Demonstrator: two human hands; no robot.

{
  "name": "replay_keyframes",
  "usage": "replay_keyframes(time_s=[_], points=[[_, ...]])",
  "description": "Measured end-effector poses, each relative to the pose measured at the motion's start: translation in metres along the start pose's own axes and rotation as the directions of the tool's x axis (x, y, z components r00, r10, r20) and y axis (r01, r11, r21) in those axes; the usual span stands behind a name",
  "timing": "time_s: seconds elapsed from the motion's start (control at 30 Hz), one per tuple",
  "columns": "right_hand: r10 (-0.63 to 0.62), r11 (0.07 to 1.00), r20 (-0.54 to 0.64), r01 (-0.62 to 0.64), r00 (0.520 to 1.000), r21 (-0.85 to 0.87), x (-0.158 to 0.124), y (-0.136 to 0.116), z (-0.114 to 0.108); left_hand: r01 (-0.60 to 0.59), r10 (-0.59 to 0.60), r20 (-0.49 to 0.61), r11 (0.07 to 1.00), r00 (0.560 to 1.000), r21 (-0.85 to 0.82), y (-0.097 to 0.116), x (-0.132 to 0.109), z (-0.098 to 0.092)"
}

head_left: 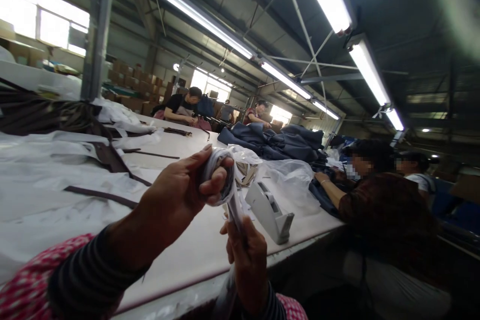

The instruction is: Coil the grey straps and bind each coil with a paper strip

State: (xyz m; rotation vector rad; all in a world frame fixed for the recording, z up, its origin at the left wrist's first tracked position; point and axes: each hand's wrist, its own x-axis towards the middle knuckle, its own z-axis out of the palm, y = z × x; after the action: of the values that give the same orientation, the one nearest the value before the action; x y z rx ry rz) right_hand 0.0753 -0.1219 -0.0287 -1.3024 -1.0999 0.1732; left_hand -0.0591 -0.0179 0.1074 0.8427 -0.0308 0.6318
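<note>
My left hand [189,175] is closed around a coil of pale grey strip [216,159], its fingers hooked through the middle of the loops. A length of the strip runs down from the coil to my right hand [249,255], which grips it just below and to the right. The strip's tail hangs past the table's edge below my right hand. Beside my hands on the white table [180,255] stands a light grey tape dispenser [270,212]. Behind the coil lie some flat beige strips [247,172].
Dark blue fabric [270,140] is heaped across the table, with clear plastic sheeting [292,175] before it. Dark straps [108,157] and white sheets [67,160] cover the left side. A co-worker [386,215] is close at right; other people work across the table.
</note>
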Motion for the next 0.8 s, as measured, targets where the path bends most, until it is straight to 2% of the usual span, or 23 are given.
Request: replay_keyframes(time_s=[0.07, 0.13, 0.23, 0.3, 0.37, 0.43, 0.5, 0.57, 0.6, 0.63, 0.73, 0.8], points=[[0.050, 0.991, 0.082, -0.060, 0.995, 0.123, -0.001, 0.000, 0.008, -0.121, 0.119, 0.031, 0.987, 0.992, 0.103, 0.001, -0.003, -0.001], [0.144, 0.941, 0.249, -0.210, 0.958, 0.265, -0.004, -0.005, 0.014, -0.268, 0.258, 0.076, 0.937, 0.963, 0.223, -0.001, -0.004, -0.003], [0.258, 0.794, 0.517, -0.484, 0.816, 0.369, -0.011, -0.014, 0.017, -0.380, 0.342, 0.169, 0.795, 0.924, 0.472, -0.007, 0.000, -0.014], [0.304, 0.730, 0.589, -0.580, 0.749, 0.361, -0.014, -0.020, 0.014, -0.406, 0.320, 0.258, 0.599, 0.911, 0.690, -0.015, 0.005, -0.029], [0.337, 0.716, 0.603, -0.612, 0.723, 0.335, -0.013, -0.026, 0.006, -0.442, 0.258, 0.372, 0.318, 0.892, 0.839, -0.024, 0.008, -0.049], [0.359, 0.733, 0.609, -0.617, 0.708, 0.286, -0.008, -0.033, -0.006, -0.523, 0.157, 0.509, 0.064, 0.847, 0.850, -0.034, 0.009, -0.070], [0.387, 0.762, 0.626, -0.617, 0.677, 0.197, 0.001, -0.040, -0.019, -0.610, 0.022, 0.614, -0.093, 0.789, 0.787, -0.042, 0.004, -0.088], [0.429, 0.808, 0.627, -0.586, 0.650, 0.056, 0.012, -0.046, -0.032, -0.634, -0.099, 0.626, -0.154, 0.773, 0.758, -0.047, -0.003, -0.100], [0.443, 0.840, 0.606, -0.542, 0.661, -0.024, 0.018, -0.048, -0.038, -0.618, -0.141, 0.601, -0.164, 0.786, 0.769, -0.048, -0.007, -0.103], [0.441, 0.875, 0.573, -0.472, 0.691, -0.104, 0.023, -0.049, -0.043, -0.595, -0.168, 0.572, -0.169, 0.803, 0.786, -0.049, -0.011, -0.106], [0.302, 0.932, 0.526, -0.129, 0.795, -0.340, 0.037, -0.044, -0.053, -0.522, -0.211, 0.488, -0.160, 0.847, 0.838, -0.051, -0.019, -0.109], [0.173, 0.896, 0.573, 0.113, 0.801, -0.429, 0.041, -0.036, -0.056, -0.485, -0.233, 0.447, -0.141, 0.864, 0.863, -0.052, -0.020, -0.112]])
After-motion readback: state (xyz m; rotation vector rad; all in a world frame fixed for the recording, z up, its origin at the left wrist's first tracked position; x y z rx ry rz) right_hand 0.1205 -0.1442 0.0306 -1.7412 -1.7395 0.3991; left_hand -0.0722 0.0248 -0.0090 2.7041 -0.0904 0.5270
